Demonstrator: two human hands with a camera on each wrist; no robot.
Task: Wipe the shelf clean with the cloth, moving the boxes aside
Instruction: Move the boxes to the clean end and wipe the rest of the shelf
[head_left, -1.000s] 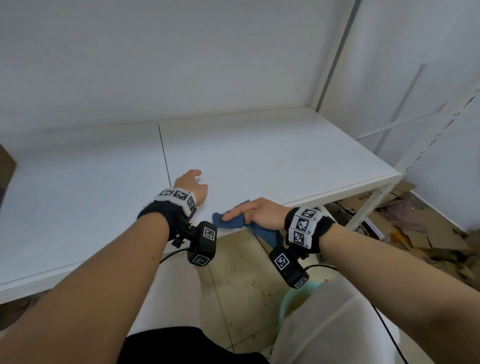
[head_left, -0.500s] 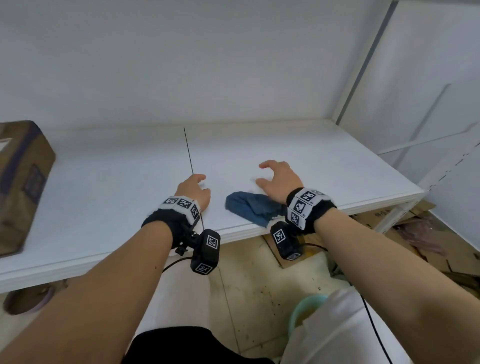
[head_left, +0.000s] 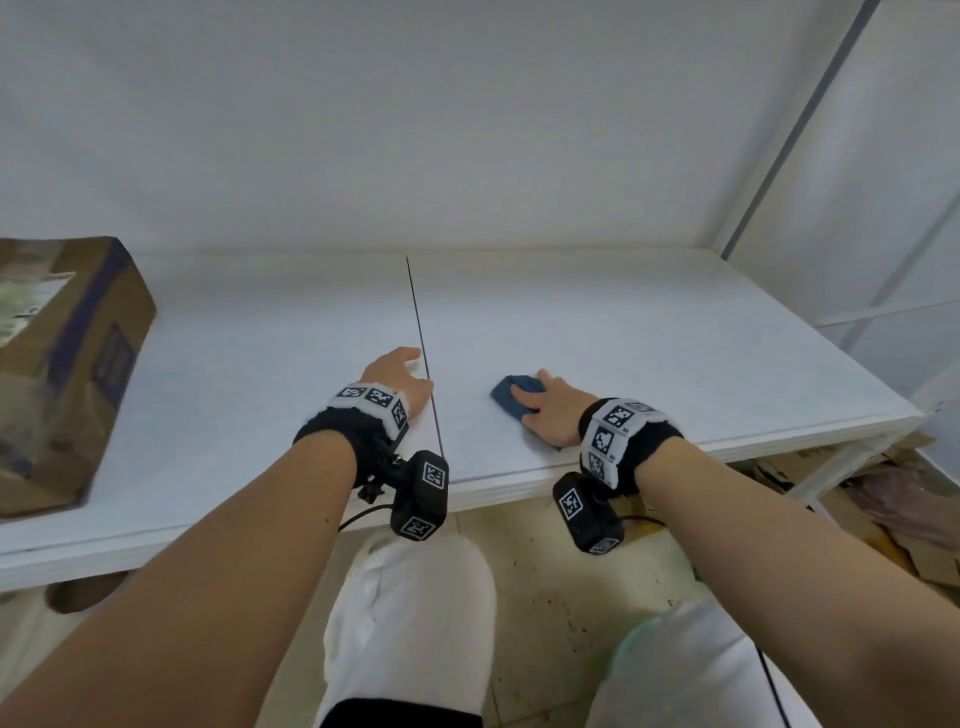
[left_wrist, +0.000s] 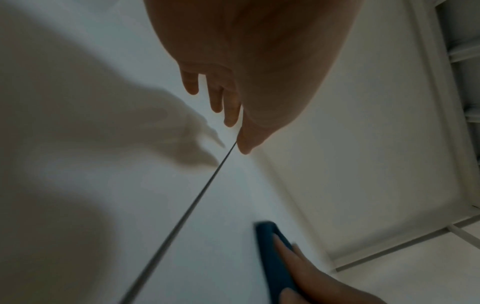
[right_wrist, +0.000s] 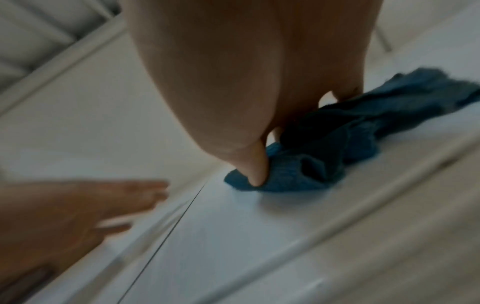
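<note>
A bunched blue cloth (head_left: 506, 397) (right_wrist: 298, 170) lies on the white shelf (head_left: 675, 353), a little in from its front edge. My right hand (head_left: 550, 410) presses down on it, and in the left wrist view its fingers (left_wrist: 306, 267) lie straight over the cloth (left_wrist: 270, 246). Its thumb (right_wrist: 257, 164) pushes into the cloth's left edge. My left hand (head_left: 397, 371) rests open on the shelf just left of the dark seam (head_left: 421, 332), holding nothing. A brown cardboard box (head_left: 67, 364) stands on the shelf at the far left, apart from both hands.
A white wall closes the back of the shelf. A metal upright (head_left: 789, 130) stands at the back right corner. Flattened cardboard (head_left: 883, 519) lies on the floor below the right end. My knees in white trousers (head_left: 415, 613) are in front of the shelf.
My right hand has brought the cloth from hanging over the front edge up onto the shelf and further in. The left hand has stayed by the seam. The box has come into view.
</note>
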